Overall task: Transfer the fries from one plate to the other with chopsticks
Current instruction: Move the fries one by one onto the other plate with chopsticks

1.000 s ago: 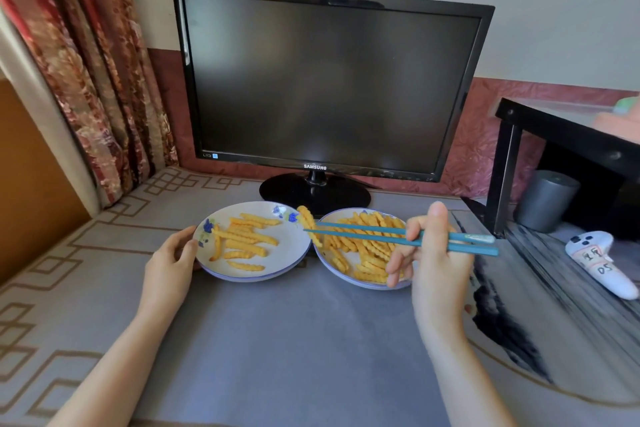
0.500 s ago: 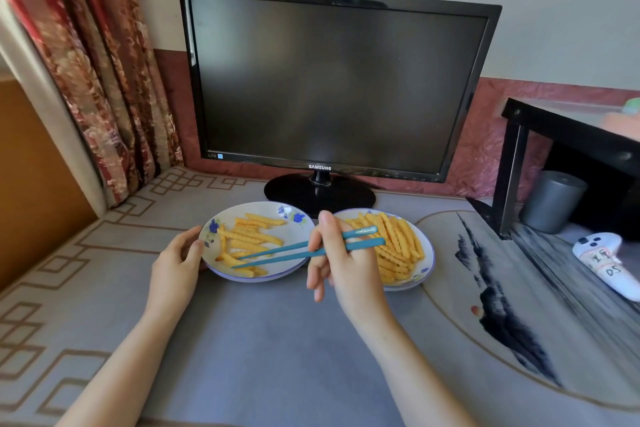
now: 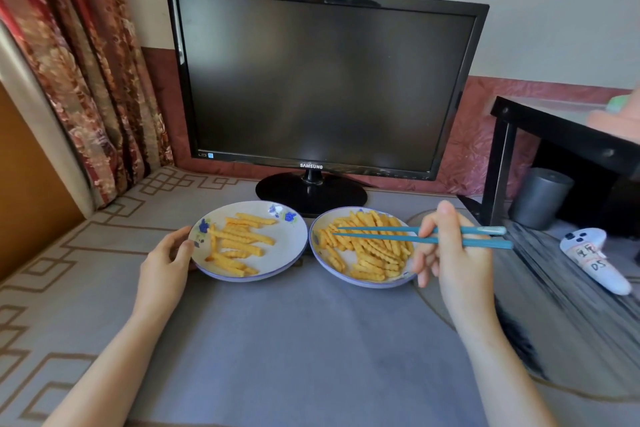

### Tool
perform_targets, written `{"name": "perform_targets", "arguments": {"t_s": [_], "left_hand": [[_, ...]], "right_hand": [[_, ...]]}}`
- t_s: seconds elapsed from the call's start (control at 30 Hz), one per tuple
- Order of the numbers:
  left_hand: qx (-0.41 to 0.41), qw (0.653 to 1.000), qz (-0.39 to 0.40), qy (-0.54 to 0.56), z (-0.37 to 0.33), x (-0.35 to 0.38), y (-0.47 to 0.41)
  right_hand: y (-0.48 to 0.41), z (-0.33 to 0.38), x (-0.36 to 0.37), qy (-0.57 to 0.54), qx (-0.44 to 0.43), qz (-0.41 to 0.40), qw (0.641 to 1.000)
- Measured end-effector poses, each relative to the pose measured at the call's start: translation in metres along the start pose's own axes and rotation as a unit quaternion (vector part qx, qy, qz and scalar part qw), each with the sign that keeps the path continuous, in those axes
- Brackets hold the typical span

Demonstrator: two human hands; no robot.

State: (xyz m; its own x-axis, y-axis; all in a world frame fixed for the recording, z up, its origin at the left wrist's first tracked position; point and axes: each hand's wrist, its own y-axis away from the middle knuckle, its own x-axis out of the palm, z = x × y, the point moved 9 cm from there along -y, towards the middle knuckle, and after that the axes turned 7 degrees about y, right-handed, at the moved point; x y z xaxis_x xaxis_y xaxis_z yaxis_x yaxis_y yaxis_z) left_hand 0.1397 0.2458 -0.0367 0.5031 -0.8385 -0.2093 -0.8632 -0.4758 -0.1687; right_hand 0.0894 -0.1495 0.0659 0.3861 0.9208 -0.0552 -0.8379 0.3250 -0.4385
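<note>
Fries [image 3: 374, 255] lie beneath chopsticks [image 3: 478, 229] pinched in right fingers [image 3: 446, 218], left fingers [image 3: 180, 247] holding the other plate [image 3: 291, 241], monitor [image 3: 322, 80] behind.

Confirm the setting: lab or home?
Likely a home room, not a lab: floral curtain, a monitor on a cloth-covered table, and a white controller lying to its right.

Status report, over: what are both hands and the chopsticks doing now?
Left hand holds left plate by rim. Right hand grips chopsticks; tips apart over fries on right plate, none pinched. Path between plates open.
</note>
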Motion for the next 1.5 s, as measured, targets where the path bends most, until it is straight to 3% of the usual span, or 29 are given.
{"name": "perform_targets", "arguments": {"t_s": [0.53, 1.1, 1.5], "left_hand": [[0.004, 1.000, 0.000, 0.005, 0.002, 0.001, -0.002], [0.006, 1.000, -0.004, -0.006, 0.000, 0.000, -0.001], [0.002, 1.000, -0.003, 0.009, 0.005, 0.000, -0.004]], "right_hand": [[0.018, -0.009, 0.046, 0.122, -0.035, 0.090, 0.988], [0.013, -0.008, 0.004, -0.052, 0.038, -0.070, 0.995], [0.038, 0.000, 0.107, -0.084, 0.054, 0.118, 0.988]]}}
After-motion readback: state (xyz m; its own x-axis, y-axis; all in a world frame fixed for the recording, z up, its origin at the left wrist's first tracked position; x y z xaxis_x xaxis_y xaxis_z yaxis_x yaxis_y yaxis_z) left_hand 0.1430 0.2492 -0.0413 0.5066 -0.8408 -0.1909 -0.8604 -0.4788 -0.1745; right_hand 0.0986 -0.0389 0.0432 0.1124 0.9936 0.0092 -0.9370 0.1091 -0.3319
